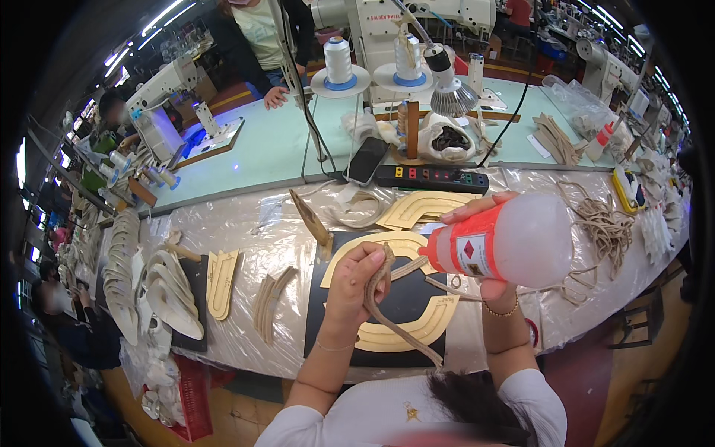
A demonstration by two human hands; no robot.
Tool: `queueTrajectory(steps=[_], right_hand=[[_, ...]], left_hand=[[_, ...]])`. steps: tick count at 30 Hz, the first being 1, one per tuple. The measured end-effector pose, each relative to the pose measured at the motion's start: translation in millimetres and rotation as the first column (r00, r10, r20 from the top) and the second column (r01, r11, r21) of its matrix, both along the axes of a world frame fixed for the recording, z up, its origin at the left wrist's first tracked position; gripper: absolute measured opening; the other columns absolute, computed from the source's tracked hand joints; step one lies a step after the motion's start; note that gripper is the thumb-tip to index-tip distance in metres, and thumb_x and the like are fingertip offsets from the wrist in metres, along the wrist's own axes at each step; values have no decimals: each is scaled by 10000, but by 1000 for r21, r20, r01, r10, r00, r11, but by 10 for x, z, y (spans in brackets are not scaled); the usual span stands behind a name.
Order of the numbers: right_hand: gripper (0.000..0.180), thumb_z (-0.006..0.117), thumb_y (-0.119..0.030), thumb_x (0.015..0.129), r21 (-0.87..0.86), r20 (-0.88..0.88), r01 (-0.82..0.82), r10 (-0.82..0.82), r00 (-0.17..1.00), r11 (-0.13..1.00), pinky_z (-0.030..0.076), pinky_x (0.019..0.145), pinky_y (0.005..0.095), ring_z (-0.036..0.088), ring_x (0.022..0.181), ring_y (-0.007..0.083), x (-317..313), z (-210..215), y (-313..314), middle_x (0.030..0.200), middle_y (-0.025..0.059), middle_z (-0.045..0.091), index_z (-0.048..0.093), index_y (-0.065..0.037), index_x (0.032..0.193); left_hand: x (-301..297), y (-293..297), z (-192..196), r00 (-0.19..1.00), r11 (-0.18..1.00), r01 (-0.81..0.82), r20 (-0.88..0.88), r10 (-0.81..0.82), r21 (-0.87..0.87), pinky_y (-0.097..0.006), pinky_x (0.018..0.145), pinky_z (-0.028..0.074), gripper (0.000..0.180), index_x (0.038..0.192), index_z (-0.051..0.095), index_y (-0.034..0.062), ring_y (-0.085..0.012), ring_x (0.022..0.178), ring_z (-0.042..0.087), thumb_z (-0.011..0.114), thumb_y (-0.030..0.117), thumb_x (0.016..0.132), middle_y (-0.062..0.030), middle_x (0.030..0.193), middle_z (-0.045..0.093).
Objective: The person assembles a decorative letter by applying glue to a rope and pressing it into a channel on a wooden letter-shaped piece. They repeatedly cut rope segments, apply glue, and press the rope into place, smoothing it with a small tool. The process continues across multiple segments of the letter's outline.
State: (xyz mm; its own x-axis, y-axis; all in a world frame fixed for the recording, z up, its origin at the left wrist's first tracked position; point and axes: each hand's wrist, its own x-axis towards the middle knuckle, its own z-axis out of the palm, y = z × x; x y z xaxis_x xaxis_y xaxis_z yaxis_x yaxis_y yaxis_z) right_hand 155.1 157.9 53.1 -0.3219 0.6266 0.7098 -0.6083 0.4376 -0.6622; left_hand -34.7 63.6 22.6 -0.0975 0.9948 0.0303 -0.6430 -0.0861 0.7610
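My left hand [354, 277] pinches a narrow beige strip [398, 328] between thumb and fingers, and its tail hangs down toward me. A translucent squeeze bottle [535, 240] with a red nozzle end and a label is tilted on its side in my right hand [497, 290]. Its nozzle points left, close to the strip; whether the tip touches it I cannot tell. Under my hands lies a black board [406, 292] with a pale curved template [410, 333] on it. A pointed wooden piece [310, 222] stands at the board's far left corner.
Plastic sheeting covers the near table. Left are stacked beige curved parts [119, 276], a small template [221, 284] and loose strips [273, 304]. Tangled cord [599, 229] lies right. A phone [367, 160], power strip [432, 179], thread cones [339, 63] and lamp [450, 93] stand beyond. A co-worker stands across.
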Motion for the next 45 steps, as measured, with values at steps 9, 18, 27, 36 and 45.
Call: queueTrajectory(steps=[9, 18, 27, 36, 45], right_hand=[[1180, 930, -513, 537, 172, 55, 320, -333, 941, 932, 516, 968, 384, 641, 1113, 266, -20, 73, 34, 1181, 160, 643, 307, -33, 1416], [1113, 930, -519, 531, 51, 70, 193, -196, 978, 980, 527, 957, 370, 644, 1109, 252, -17, 18, -13, 1206, 155, 632, 394, -6, 1361], [1117, 911, -577, 522, -169, -12, 19, -21, 1000, 985, 565, 925, 412, 641, 1110, 277, -16, 53, -32, 1251, 163, 588, 401, -7, 1336], [1173, 767, -768, 528, -320, -59, 9, -29, 998, 947, 595, 884, 441, 696, 1000, 316, -73, -10, 87, 1121, 200, 667, 424, 7, 1339], [1150, 604, -868, 630, -323, 33, 143, -140, 990, 935, 600, 864, 450, 705, 982, 319, -121, 70, 67, 1097, 224, 682, 430, 16, 1345]], left_hand=[[26, -5, 3, 999, 999, 30, 16, -30, -19, -190, 424, 394, 142, 972, 603, 25, -61, 495, 501, 601, 167, 985, -12, 659, 568], [59, -10, -19, 999, 999, 42, 10, -42, -30, -189, 427, 396, 149, 974, 600, 27, -61, 498, 508, 603, 175, 985, -14, 658, 569], [87, -13, -36, 999, 997, 51, -3, -51, -66, -189, 432, 394, 147, 976, 600, 30, -65, 494, 505, 590, 176, 992, -13, 643, 560], [136, -10, 16, 1000, 997, 30, 5, -30, -70, -202, 414, 370, 181, 939, 583, 39, -76, 465, 468, 573, 207, 1008, -12, 618, 534], [199, -18, 86, 999, 998, -2, 47, 5, -60, -204, 404, 353, 203, 925, 575, 38, -80, 438, 436, 576, 224, 1005, -19, 590, 515]])
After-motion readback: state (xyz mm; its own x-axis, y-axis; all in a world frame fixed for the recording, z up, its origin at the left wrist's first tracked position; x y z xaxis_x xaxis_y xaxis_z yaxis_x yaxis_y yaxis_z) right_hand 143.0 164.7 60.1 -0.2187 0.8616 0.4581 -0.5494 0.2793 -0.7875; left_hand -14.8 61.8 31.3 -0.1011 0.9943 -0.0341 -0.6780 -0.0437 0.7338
